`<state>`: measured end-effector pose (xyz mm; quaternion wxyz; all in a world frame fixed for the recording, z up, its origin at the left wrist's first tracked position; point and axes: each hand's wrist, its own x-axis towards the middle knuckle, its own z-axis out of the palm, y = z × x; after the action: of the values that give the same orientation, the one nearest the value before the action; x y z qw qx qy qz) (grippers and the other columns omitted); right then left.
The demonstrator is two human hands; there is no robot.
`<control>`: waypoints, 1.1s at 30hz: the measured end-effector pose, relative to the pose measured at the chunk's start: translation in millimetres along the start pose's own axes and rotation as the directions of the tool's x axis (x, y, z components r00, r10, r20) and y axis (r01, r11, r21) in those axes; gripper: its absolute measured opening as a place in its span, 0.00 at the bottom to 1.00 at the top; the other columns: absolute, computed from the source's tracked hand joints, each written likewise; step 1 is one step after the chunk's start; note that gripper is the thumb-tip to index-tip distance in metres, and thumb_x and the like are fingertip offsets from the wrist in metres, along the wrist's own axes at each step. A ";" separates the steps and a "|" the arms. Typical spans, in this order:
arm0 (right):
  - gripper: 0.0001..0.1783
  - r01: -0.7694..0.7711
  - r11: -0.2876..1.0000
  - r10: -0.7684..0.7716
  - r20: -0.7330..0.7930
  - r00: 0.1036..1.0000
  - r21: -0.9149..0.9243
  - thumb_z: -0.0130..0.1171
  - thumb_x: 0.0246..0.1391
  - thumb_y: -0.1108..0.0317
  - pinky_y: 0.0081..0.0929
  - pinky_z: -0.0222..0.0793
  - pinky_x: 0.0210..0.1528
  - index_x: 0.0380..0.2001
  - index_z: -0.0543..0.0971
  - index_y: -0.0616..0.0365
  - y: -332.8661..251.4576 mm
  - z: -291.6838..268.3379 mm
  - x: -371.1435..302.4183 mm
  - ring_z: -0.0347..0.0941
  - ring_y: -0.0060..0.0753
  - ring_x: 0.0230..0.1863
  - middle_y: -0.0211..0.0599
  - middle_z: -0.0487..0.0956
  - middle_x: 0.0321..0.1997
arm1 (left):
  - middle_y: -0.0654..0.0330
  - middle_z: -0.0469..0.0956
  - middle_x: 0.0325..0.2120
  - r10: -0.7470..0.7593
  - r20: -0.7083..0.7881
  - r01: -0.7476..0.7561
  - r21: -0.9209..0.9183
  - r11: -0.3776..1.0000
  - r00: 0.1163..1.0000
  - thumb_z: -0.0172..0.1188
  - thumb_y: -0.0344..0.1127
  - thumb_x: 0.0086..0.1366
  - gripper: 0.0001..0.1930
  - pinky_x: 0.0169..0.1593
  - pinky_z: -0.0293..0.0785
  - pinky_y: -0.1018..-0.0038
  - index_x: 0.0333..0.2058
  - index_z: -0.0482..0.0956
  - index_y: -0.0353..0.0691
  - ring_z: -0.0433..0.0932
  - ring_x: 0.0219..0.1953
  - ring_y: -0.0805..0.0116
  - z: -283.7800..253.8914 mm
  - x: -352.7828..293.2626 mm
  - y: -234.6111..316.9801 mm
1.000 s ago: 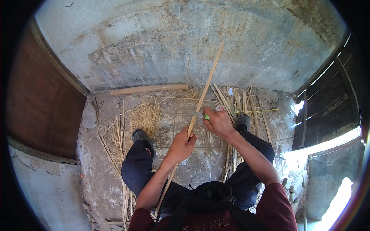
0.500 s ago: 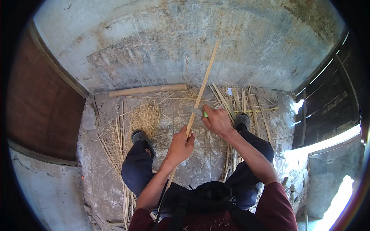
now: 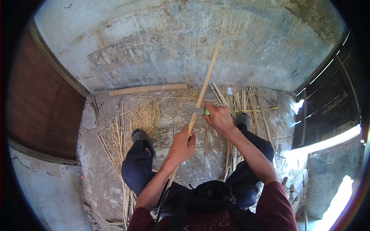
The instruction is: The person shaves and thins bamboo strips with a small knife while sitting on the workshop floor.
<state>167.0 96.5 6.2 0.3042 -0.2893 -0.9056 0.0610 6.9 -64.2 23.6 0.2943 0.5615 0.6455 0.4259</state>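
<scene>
Your left hand (image 3: 181,145) is closed in a fist around the long bamboo strip (image 3: 203,89), gripping it a little below its middle. The strip runs from between your knees upward and away from you, tilted to the right, with its far end raised in front of the grey concrete wall (image 3: 185,46). Your right hand (image 3: 219,116) is wrapped around the green handle of a knife (image 3: 196,110); the blade points to your left and lies across the strip just above your left hand, touching it. Both hands are shut on what they hold, and they sit close together but apart, the right one slightly farther from you. You are positioned over the concrete floor (image 3: 173,123) with a dark shoe (image 3: 142,137) on the left and another (image 3: 242,120) on the right, each planted flat. A heap of fine straw-coloured shavings (image 3: 144,116) lies on the floor just beyond the left shoe. Loose split strips (image 3: 115,144) lie scattered toward the left edge of the floor, and a further bundle of strips (image 3: 241,101) lies toward the far right corner, beside the right shoe. A thick round bamboo pole (image 3: 148,89) lies along the far edge of the floor, against the base of the wall. A brown wooden panel (image 3: 42,104) stands along the left side.
</scene>
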 end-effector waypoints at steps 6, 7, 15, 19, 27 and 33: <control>0.15 0.024 0.999 -0.025 0.020 0.999 0.037 0.69 0.50 0.68 0.49 0.73 0.29 0.38 0.74 0.56 1.1 -2.7 -0.6 0.80 0.56 0.25 0.46 0.79 0.23 | 0.46 0.74 0.22 -0.072 0.023 0.073 -0.054 0.996 0.997 0.60 0.31 0.71 0.09 0.32 0.67 0.57 0.37 0.71 0.32 0.77 0.25 0.45 -0.3 2.2 -1.1; 0.15 0.026 0.999 -0.027 0.019 0.999 0.038 0.69 0.50 0.68 0.49 0.73 0.29 0.38 0.74 0.56 -0.2 -4.0 -1.2 0.80 0.56 0.25 0.46 0.79 0.23 | 0.44 0.75 0.22 -0.042 0.024 0.043 -0.043 0.998 0.999 0.59 0.29 0.71 0.08 0.31 0.69 0.57 0.38 0.70 0.31 0.78 0.25 0.43 -0.6 2.8 -1.0; 0.13 0.087 0.993 -0.087 -0.009 0.996 0.076 0.67 0.50 0.68 0.47 0.72 0.27 0.36 0.74 0.56 -5.2 -2.0 -5.1 0.78 0.55 0.23 0.46 0.78 0.21 | 0.46 0.73 0.22 -0.074 0.034 0.077 -0.082 0.994 0.997 0.59 0.30 0.72 0.08 0.33 0.67 0.57 0.38 0.71 0.32 0.75 0.25 0.43 -3.6 3.7 -5.5; 0.13 0.129 0.990 -0.125 -0.068 0.990 0.056 0.66 0.51 0.69 0.48 0.73 0.28 0.36 0.74 0.57 -2.3 3.1 -8.4 0.79 0.56 0.24 0.46 0.78 0.21 | 0.40 0.78 0.25 -0.014 0.016 0.014 0.001 1.000 1.000 0.57 0.27 0.72 0.06 0.31 0.72 0.57 0.40 0.72 0.30 0.82 0.28 0.40 0.2 2.4 -5.2; 0.14 0.075 0.996 -0.076 0.022 0.997 0.050 0.66 0.53 0.69 0.48 0.74 0.29 0.39 0.73 0.58 -14.3 -8.4 -2.3 0.80 0.55 0.25 0.47 0.80 0.23 | 0.45 0.74 0.23 -0.035 0.013 0.036 -0.055 0.998 0.999 0.59 0.30 0.71 0.08 0.33 0.68 0.56 0.38 0.71 0.32 0.77 0.28 0.40 -0.3 1.6 -1.1; 0.17 -0.031 0.999 0.030 0.064 0.998 0.020 0.69 0.55 0.62 0.50 0.76 0.30 0.40 0.73 0.58 -3.8 0.8 -3.6 0.83 0.56 0.29 0.46 0.83 0.26 | 0.45 0.74 0.23 -0.082 0.024 0.082 -0.032 0.996 0.996 0.59 0.30 0.71 0.08 0.33 0.67 0.57 0.38 0.71 0.32 0.76 0.27 0.42 0.8 2.0 -3.7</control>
<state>167.0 91.5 4.7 0.2775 -0.2978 -0.9095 0.0844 5.5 -62.1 20.2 0.3280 0.5345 0.6575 0.4176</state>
